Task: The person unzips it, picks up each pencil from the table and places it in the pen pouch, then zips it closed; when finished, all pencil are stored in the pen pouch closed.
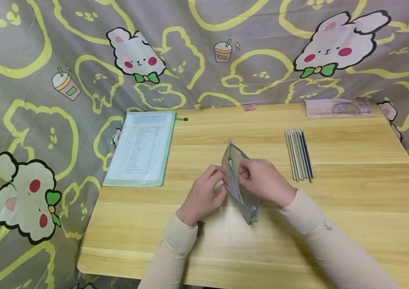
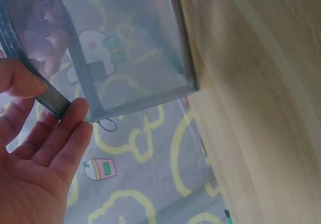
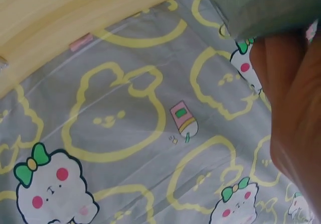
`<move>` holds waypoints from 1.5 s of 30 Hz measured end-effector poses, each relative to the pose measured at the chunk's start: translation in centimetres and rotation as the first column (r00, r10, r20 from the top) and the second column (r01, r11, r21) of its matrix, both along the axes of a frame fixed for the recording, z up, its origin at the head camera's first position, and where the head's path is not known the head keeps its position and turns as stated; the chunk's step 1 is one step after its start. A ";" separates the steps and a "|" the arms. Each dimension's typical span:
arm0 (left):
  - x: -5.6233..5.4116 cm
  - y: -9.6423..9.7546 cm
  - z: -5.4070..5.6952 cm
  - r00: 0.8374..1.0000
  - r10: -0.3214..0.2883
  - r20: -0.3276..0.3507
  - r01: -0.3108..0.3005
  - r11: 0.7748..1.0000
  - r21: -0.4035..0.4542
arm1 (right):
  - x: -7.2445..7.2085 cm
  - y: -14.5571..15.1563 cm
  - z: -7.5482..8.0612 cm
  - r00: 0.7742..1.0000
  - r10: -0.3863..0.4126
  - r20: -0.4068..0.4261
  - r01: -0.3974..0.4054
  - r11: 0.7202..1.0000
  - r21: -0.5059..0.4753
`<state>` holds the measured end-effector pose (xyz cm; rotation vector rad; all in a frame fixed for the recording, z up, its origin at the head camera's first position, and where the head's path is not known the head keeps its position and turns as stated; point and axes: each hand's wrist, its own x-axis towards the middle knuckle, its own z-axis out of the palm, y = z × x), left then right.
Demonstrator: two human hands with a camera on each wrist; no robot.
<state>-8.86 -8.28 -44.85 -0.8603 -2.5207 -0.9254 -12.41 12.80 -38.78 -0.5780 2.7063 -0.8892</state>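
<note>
A grey mesh zip pouch (image 1: 250,196) stands over the middle of the table with its mouth spread apart. One pencil (image 1: 236,183) lies lengthwise inside it. My left hand (image 1: 205,196) pinches the pouch's left rim between thumb and fingers; the left wrist view shows this hand (image 2: 45,138) on the dark zip edge. On the opposite rim, my right hand (image 1: 265,181) grips with curled fingers. In the right wrist view, the pouch (image 3: 271,8) partly hides that hand's fingertips. Several pencils (image 1: 299,154) lie side by side to the right.
A clear zip folder (image 1: 139,148) with green edging and a printed sheet lies at the back left. At the back right lies a flat pinkish packet (image 1: 339,108). A small pink eraser-like block (image 1: 249,107) sits at the back edge, before a patterned curtain (image 1: 262,36).
</note>
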 end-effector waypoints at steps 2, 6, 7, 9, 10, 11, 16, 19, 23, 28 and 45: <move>0.0 0.0 0.1 1.000 0.002 0.004 -0.002 1.000 -0.003 | 0.0 0.4 0.3 1.000 0.001 -0.015 -0.001 1.000 -0.011; 0.1 0.0 0.2 1.000 0.002 0.019 -0.002 1.000 -0.004 | -0.2 1.5 0.9 0.999 0.010 -0.043 -0.012 0.999 -0.046; 0.1 0.0 0.2 1.000 0.003 0.021 -0.003 1.000 -0.004 | -0.3 1.8 1.0 0.999 0.008 -0.039 -0.011 0.998 -0.058; 0.1 0.0 0.2 1.000 0.004 0.022 -0.004 1.000 -0.005 | -0.6 2.8 1.2 1.000 0.001 -0.025 -0.003 0.997 -0.083; 0.1 0.0 0.2 1.000 0.004 0.020 -0.004 1.000 -0.004 | -0.9 3.3 1.2 1.000 -0.006 -0.012 0.004 0.995 -0.100; 0.1 0.0 0.3 1.000 0.004 0.018 -0.004 1.000 -0.005 | -1.2 3.9 1.2 1.000 -0.013 0.011 0.015 0.993 -0.117; 0.1 0.0 0.3 1.000 -0.001 0.010 0.001 1.000 -0.005 | -3.6 7.8 -0.3 0.986 -0.095 0.136 0.121 0.974 -0.190; 0.1 0.1 0.2 1.000 -0.004 0.019 0.004 1.000 -0.007 | -5.3 10.5 -2.5 0.975 -0.184 0.129 0.202 0.968 -0.147; 0.1 0.1 0.1 1.000 -0.008 0.015 0.008 1.000 -0.009 | -7.0 14.2 -5.5 0.959 -0.281 0.049 0.282 0.959 -0.031; 0.0 0.1 0.0 1.000 -0.010 0.006 0.010 1.000 -0.008 | -8.0 17.6 -7.5 0.928 -0.368 0.052 0.369 0.930 -0.004; 0.0 0.2 0.1 0.999 -0.016 -0.032 0.015 1.000 -0.004 | -8.7 18.4 -8.5 0.926 -0.374 0.049 0.373 0.928 0.023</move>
